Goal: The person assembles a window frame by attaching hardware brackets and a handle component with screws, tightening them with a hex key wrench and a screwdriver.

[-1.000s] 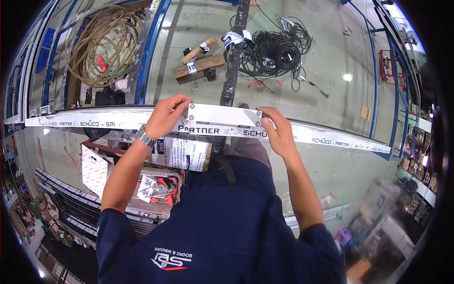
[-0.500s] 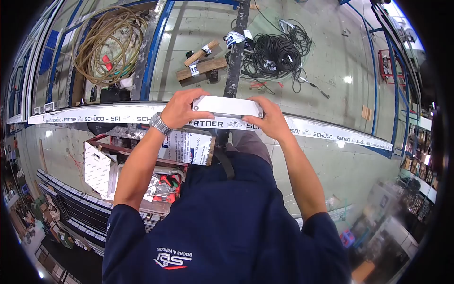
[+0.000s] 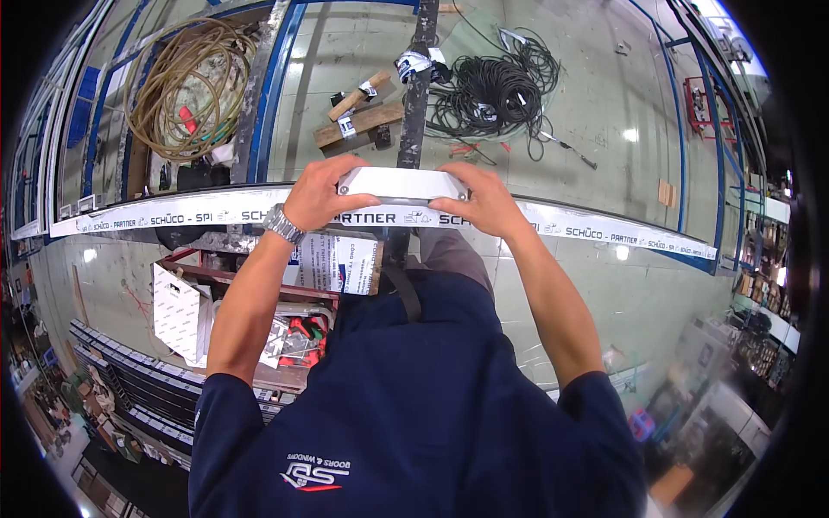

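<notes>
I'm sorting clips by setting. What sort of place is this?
Probably a door-and-window workshop: there's a long profile marked "Schüco", a navy shirt reading "Doors & Windows", and a loose black coil beyond.

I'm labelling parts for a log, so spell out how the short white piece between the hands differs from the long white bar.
Length: the short white piece fits between the left hand and right hand, while the long white bar crosses most of the view.
Markings: the piece shows no lettering; the bar carries repeated dark lettering.
Both look whitish and run roughly side to side.
</notes>
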`<control>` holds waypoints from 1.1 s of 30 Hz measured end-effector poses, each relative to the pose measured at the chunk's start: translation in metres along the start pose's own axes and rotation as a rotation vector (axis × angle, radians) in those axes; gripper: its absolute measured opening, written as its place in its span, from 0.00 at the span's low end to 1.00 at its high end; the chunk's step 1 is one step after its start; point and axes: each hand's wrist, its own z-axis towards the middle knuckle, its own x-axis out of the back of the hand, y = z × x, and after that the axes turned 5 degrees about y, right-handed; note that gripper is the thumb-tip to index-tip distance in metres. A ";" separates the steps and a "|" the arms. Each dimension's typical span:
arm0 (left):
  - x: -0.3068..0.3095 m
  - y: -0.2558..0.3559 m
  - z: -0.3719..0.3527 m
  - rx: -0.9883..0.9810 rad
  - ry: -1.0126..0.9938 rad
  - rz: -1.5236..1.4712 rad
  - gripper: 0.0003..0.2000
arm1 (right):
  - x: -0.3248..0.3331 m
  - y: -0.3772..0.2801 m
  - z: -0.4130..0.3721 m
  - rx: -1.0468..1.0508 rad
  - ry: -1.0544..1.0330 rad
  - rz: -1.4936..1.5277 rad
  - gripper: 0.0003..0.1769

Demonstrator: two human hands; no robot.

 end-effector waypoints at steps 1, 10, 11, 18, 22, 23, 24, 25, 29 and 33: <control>-0.002 0.001 -0.005 -0.021 0.030 0.024 0.25 | -0.004 0.000 -0.005 0.025 0.024 -0.016 0.31; -0.001 0.000 0.003 0.006 -0.002 0.019 0.24 | 0.005 -0.006 0.005 -0.024 -0.021 -0.020 0.32; 0.000 0.001 0.003 0.013 -0.006 0.010 0.24 | 0.005 -0.005 0.006 -0.007 -0.011 -0.025 0.32; 0.001 -0.002 0.002 0.040 -0.011 0.032 0.27 | 0.007 -0.011 0.006 0.021 -0.010 -0.017 0.32; -0.009 -0.013 0.010 0.138 0.033 0.003 0.26 | -0.001 0.005 0.017 -0.114 0.000 0.042 0.34; -0.014 -0.020 0.013 0.167 0.046 -0.014 0.26 | -0.005 0.012 0.020 -0.156 0.018 0.064 0.34; -0.016 -0.021 0.015 0.127 0.064 -0.038 0.25 | -0.007 0.013 0.023 -0.091 0.045 0.047 0.36; -0.013 -0.025 0.019 0.150 0.021 -0.039 0.25 | -0.005 0.016 0.025 -0.103 0.015 0.049 0.35; -0.008 -0.032 0.023 0.255 -0.113 -0.080 0.26 | -0.001 0.017 0.029 -0.122 -0.053 0.059 0.36; -0.025 -0.053 0.029 0.314 -0.058 -0.167 0.27 | -0.010 0.037 0.039 -0.217 -0.099 0.159 0.40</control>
